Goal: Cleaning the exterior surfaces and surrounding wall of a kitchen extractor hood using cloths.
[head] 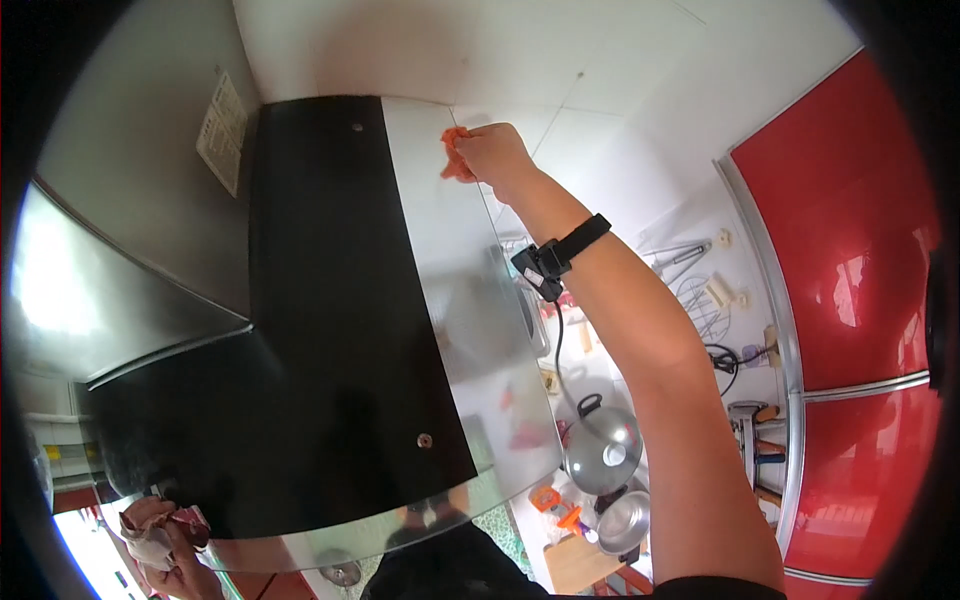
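Note:
Before me spreads the top of a range hood, a black panel [330, 315] with a clear glass border [450, 262]. Near the wall, my right hand [499, 157] pinches a crumpled orange cloth [455, 156] against the glass border, at its right edge. A black strap [585, 244] with a small cabled device [538, 271] is around my right forearm. At the lower left, my left hand [184, 559] grips a bunched pale and reddish cloth [148, 536] by the hood's front corner. Its fingers are partly hidden by the cloth.
A stainless steel chimney [157, 150] with a printed label rises on the left. White tiles [577, 127] run behind. To the right hang red cabinets [840, 247] and wire utensils [697, 300]. Below lie a lidded pan [604, 450], a metal pot [624, 523] and a wooden board [577, 564].

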Action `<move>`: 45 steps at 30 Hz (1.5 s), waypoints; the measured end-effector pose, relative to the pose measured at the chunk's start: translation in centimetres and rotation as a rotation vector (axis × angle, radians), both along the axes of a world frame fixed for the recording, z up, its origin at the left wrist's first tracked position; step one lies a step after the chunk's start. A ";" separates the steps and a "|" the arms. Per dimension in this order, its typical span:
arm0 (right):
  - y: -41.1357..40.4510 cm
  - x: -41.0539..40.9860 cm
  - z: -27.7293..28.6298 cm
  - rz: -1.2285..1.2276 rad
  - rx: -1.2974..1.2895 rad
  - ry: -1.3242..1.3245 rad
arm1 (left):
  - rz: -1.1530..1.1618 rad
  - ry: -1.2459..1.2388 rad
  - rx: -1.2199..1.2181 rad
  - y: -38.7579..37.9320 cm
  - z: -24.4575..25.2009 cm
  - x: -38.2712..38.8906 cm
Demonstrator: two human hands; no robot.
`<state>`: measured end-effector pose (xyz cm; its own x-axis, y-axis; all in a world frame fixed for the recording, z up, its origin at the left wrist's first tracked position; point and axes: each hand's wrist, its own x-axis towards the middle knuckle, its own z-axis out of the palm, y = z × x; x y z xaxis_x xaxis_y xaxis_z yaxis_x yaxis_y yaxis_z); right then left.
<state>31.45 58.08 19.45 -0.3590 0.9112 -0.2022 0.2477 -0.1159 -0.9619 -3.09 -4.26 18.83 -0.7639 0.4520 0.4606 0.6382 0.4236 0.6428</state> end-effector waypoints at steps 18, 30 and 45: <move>-33.1 14.8 2.1 -0.018 -0.113 -0.113 | -0.279 -0.091 0.075 6.1 5.6 5.9; -0.2 -0.2 -2.2 -0.021 0.150 0.039 | -0.227 -0.122 -0.019 3.2 3.7 4.8; -5.5 3.8 -0.8 0.143 0.185 -0.243 | -0.309 0.006 0.019 5.2 5.2 5.2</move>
<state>35.22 52.60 18.69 -0.4474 0.8842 -0.1340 0.4739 0.1073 -0.8740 2.10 0.95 24.07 -0.5892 0.6536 0.4751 0.7386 0.1974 0.6446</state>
